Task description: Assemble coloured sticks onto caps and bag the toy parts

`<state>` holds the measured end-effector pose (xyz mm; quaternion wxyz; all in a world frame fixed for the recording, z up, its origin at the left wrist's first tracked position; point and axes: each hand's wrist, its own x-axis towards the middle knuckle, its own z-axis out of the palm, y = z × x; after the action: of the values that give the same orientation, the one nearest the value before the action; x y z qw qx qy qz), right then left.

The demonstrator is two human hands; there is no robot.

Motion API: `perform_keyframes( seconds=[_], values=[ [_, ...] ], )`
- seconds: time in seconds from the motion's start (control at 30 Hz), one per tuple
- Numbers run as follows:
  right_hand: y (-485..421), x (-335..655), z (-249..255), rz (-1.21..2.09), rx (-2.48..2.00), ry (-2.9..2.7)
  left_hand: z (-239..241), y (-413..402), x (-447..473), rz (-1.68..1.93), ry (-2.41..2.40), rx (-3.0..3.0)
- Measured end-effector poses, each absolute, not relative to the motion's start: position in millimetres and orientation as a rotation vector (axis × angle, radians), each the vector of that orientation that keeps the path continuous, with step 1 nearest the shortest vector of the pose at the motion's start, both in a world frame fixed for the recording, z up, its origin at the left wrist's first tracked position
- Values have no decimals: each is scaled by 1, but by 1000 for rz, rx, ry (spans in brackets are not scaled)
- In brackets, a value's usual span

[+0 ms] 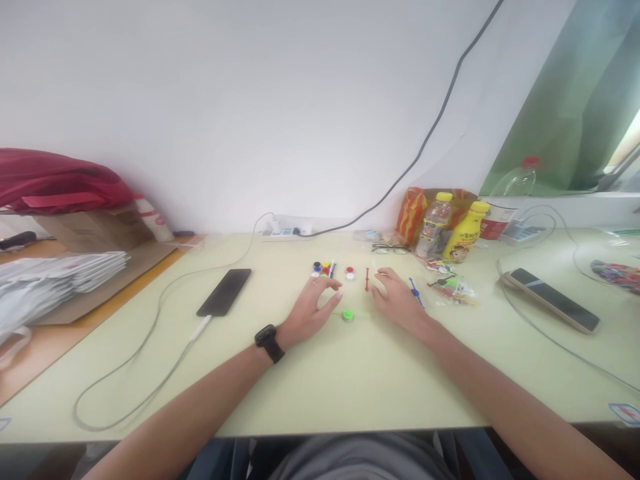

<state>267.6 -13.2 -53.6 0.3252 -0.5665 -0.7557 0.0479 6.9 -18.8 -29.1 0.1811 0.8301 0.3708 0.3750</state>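
Note:
Both my hands rest on a pale green table (350,380). My left hand (313,308), with a black watch on its wrist, lies flat with fingers spread, just left of a small green round piece (348,315). My right hand (397,298) lies palm down to the right of that piece, fingers loosely curled over a thin white stick; whether it grips the stick I cannot tell. Beyond the fingers lie small blue, yellow and red round pieces (324,268), a red-and-white piece (350,273), a red stick (367,279) and a blue stick (415,291).
A black phone (225,291) on a white cable lies to the left, another phone (553,299) to the right. Bottles (434,225), snack bags, glasses (390,249) and a power strip (285,231) line the wall. Plastic wrappers (453,285) lie right of my hand. Stacked papers (55,277) sit far left.

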Motion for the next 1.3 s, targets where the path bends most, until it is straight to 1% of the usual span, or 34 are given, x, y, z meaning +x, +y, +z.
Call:
perform_keyframes(
  seconds=[0.33,0.57,0.77,1.1,1.3],
  values=[
    [-11,269,-48,239,-1252,-1843,-29,-19,8,1068,1062,2352],
    [-24,256,-38,493,-1104,-1681,-31,-17,7,1111,1048,2354],
    [-32,251,-29,414,-1068,-1761,-31,-16,8,1187,1062,2308],
    [-42,241,-28,553,-953,-1810,-33,-10,8,1229,1002,2305],
    [-34,246,-33,435,-1016,-1727,-30,-9,8,1369,1080,2195]
  ],
)
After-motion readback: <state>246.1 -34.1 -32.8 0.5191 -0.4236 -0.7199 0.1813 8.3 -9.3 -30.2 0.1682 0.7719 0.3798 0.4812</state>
